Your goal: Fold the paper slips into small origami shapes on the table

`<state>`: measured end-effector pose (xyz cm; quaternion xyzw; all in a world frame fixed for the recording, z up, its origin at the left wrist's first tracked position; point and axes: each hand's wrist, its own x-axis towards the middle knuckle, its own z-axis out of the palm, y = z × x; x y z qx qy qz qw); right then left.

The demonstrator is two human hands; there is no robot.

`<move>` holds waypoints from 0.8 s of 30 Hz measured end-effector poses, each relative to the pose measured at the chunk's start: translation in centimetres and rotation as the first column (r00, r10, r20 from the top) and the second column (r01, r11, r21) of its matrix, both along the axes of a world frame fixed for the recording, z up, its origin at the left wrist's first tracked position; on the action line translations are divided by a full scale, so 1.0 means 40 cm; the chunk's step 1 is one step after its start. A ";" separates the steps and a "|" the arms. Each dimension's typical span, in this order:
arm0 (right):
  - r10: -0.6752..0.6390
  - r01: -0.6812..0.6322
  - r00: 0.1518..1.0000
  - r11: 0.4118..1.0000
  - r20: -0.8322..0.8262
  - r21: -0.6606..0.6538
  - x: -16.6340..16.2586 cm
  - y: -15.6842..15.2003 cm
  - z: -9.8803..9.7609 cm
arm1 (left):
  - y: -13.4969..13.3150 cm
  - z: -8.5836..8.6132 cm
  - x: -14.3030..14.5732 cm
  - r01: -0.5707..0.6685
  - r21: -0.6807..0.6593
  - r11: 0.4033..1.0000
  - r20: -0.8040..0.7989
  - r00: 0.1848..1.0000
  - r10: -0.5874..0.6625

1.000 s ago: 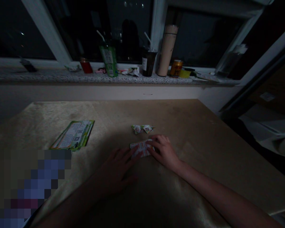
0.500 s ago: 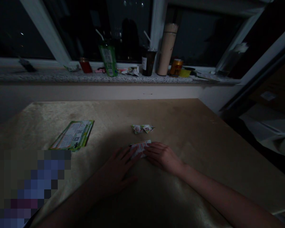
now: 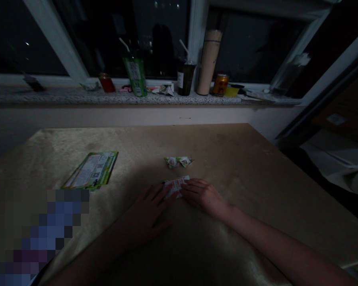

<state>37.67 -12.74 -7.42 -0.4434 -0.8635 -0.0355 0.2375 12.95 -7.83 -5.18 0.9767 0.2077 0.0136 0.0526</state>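
Note:
A small folded piece of printed paper (image 3: 176,184) lies on the table in front of me, its print in red, blue and white. Across its left part rest the fingertips of my left hand (image 3: 146,210), open, with the fingers spread and laid flat. My right hand (image 3: 205,195) lies over the paper's right edge. Its fingers are stretched side by side and slightly bent, and its thumb is hidden. Just beyond the paper sit two small folded paper shapes (image 3: 172,161) side by side, green and white, with pointed corners.
Green printed leaflets (image 3: 88,171) lie stacked on the table (image 3: 241,159) at the left. Along the windowsill (image 3: 86,96) stand a green drink pouch (image 3: 135,77), a dark cup with a straw (image 3: 186,79), a tall pink flask (image 3: 209,63) and a gold can (image 3: 220,85). A blurred patch covers the lower left.

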 end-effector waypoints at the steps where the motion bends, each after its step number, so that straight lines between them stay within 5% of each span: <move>1: -0.001 0.001 1.000 1.000 -0.004 -0.002 0.000 0.000 -0.001 | 0.000 0.001 0.001 -0.001 0.001 1.000 -0.003 1.000 0.001; 24: 0.082 -0.072 0.987 0.995 0.139 -0.076 0.011 -0.023 0.036 | 0.001 0.000 -0.004 0.000 0.003 1.000 -0.037 0.999 0.001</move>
